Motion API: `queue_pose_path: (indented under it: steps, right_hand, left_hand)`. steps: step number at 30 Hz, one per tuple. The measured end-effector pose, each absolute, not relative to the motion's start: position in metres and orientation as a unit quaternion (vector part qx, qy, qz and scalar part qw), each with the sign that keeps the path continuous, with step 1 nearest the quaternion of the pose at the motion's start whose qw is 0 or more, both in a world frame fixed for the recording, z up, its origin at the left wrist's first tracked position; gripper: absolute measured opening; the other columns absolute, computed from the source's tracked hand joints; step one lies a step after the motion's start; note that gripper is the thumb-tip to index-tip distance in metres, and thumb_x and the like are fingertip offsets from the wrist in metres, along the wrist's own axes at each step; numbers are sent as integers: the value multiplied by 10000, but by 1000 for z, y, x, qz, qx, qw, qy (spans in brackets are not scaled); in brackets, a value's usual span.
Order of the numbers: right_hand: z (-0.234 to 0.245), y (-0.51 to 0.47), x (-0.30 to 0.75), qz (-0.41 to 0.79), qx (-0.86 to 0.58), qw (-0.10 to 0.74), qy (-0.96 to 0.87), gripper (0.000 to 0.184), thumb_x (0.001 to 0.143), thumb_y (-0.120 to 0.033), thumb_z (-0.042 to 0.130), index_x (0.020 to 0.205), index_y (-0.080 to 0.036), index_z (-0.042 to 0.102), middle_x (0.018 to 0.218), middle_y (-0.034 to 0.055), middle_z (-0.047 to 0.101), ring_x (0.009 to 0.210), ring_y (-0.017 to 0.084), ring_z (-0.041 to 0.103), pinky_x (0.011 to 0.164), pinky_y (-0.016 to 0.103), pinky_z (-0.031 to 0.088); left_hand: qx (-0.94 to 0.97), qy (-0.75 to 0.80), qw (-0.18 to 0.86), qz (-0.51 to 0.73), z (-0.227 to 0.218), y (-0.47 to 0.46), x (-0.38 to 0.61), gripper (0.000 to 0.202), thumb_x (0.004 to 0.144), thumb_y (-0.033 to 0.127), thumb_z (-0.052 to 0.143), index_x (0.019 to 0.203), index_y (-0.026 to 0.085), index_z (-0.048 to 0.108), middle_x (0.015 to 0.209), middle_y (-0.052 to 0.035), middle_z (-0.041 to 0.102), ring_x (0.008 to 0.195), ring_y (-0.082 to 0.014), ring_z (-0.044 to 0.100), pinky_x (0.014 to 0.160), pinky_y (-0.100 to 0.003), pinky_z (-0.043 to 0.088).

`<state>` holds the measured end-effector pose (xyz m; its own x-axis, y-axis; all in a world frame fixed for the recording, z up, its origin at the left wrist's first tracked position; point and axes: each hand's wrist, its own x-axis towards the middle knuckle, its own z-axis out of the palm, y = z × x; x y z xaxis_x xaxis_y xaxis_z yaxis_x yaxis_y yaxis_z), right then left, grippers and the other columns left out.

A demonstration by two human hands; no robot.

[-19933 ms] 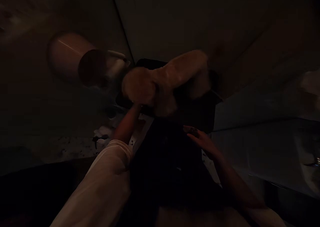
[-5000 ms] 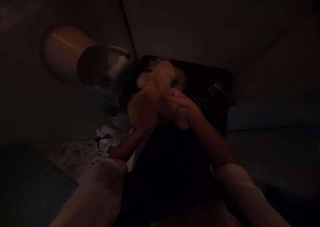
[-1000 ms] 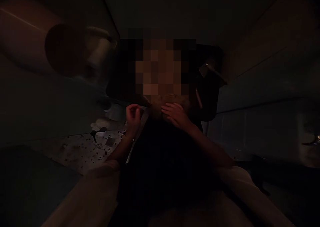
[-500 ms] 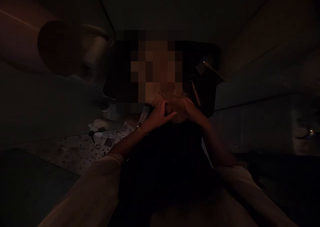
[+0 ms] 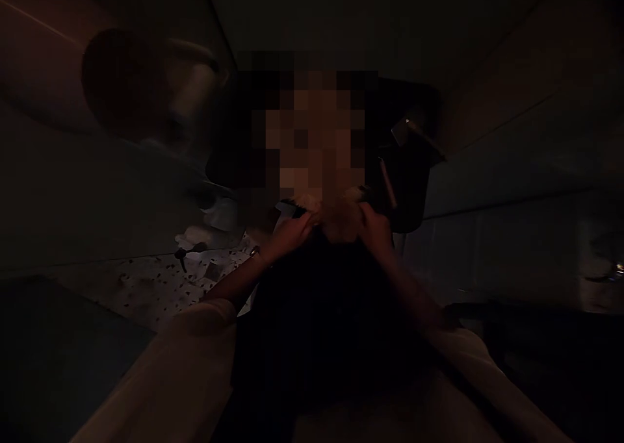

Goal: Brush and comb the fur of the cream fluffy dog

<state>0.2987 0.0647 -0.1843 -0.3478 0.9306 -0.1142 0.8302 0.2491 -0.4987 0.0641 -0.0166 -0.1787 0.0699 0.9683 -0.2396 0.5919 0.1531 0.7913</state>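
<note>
In very dim light, my left hand (image 5: 292, 230) lies at the lower left edge of a blurred-out patch that covers a person's face. Its fingers are drawn together at the end of a pale, ragged-edged strip (image 5: 303, 202). My right hand (image 5: 375, 227) is across from it, fingers curled inward at the side of a dull brown rounded shape (image 5: 341, 222). What that shape is, and what the fingertips hold, is too dark to make out. Dark cloth (image 5: 331, 313) spreads below both hands, between my forearms.
A black surface with a rounded corner (image 5: 414, 212) extends right of the face, bearing a thin reddish stick (image 5: 389, 183) and a small flat greyish piece (image 5: 400, 132). Speckled floor (image 5: 156, 284) shows at left, with a small dark object (image 5: 181, 259) and whitish bundles (image 5: 219, 214).
My hands have moved apart and the left has come slightly lower and left. Its fingers, earlier spread over the brown shape, are now drawn together. The view has shifted slightly.
</note>
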Motion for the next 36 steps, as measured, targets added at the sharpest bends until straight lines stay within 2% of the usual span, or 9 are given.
queue_pose_path:
  steps: [3, 7, 10, 13, 17, 21, 27, 33, 36]
  right_hand:
    - [-183, 51, 301, 261, -587, 104, -759, 390, 822, -226, 448, 1169, -182, 621, 782, 88, 687, 671, 229, 618, 600, 290, 386]
    - [-194, 32, 306, 300, -585, 129, -742, 391, 827, -194, 403, 1164, -171, 601, 856, 117, 706, 761, 253, 654, 633, 303, 447]
    - [-203, 18, 305, 323, -597, 17, -734, 437, 888, -157, 314, 1252, -133, 554, 1000, 157, 710, 890, 251, 672, 717, 309, 481]
    - [-210, 9, 303, 337, -585, -105, -731, 428, 927, -147, 289, 1244, -96, 572, 1073, 176, 701, 925, 231, 678, 743, 284, 471]
    - [-219, 7, 303, 345, -555, -176, -737, 362, 940, -164, 344, 1101, -94, 661, 1054, 182, 706, 903, 231, 686, 734, 270, 452]
    - [-225, 5, 304, 344, -527, -227, -743, 356, 954, -170, 349, 1094, -106, 671, 1076, 184, 701, 961, 266, 684, 773, 304, 460]
    - [-222, 0, 302, 342, -502, -244, -756, 409, 1003, -213, 273, 1250, -139, 590, 1138, 173, 687, 1010, 269, 679, 791, 317, 461]
    - [-225, 2, 302, 344, -487, -241, -766, 389, 1005, -209, 279, 1264, -158, 565, 1148, 147, 690, 993, 242, 684, 761, 287, 433]
    - [-225, 2, 303, 345, -483, -235, -770, 404, 1020, -232, 247, 1272, -152, 553, 1142, 150, 690, 976, 229, 686, 749, 277, 422]
  left_hand:
    - [604, 669, 388, 192, -192, -28, 46, 199, 854, 176, 568, 1016, 208, 679, 901, -91, 658, 845, -255, 644, 886, -344, 466]
    - [551, 744, 336, 174, -204, -32, 17, 237, 831, 104, 539, 1014, 176, 669, 843, -89, 650, 789, -233, 631, 842, -309, 450]
    - [503, 798, 263, 202, -194, -22, -5, 183, 928, 156, 446, 909, 150, 628, 766, -86, 602, 740, -217, 595, 806, -299, 420]
    - [503, 790, 144, 320, -173, -3, -11, 245, 1004, 262, 402, 920, 159, 607, 811, -64, 608, 745, -175, 577, 759, -262, 408]
    - [669, 640, 39, 376, -156, 33, 12, 169, 982, 258, 512, 1049, 146, 621, 1028, -76, 632, 1003, -179, 572, 927, -285, 435]
    - [762, 580, 87, 274, -165, 63, 44, 296, 948, 252, 585, 1217, 130, 562, 1213, -112, 572, 1144, -221, 527, 1016, -346, 431]
    - [717, 623, 214, 226, -180, 58, 54, 79, 946, 112, 509, 958, 99, 586, 994, -104, 611, 956, -194, 578, 901, -321, 482]
    - [731, 583, 265, 235, -184, 15, 47, 168, 923, 69, 503, 1042, 113, 615, 1084, -92, 645, 1047, -193, 598, 970, -315, 483]
    - [726, 595, 285, 196, -188, -1, 40, 191, 892, 52, 532, 1032, 126, 638, 1067, -76, 668, 1015, -195, 628, 932, -306, 499]
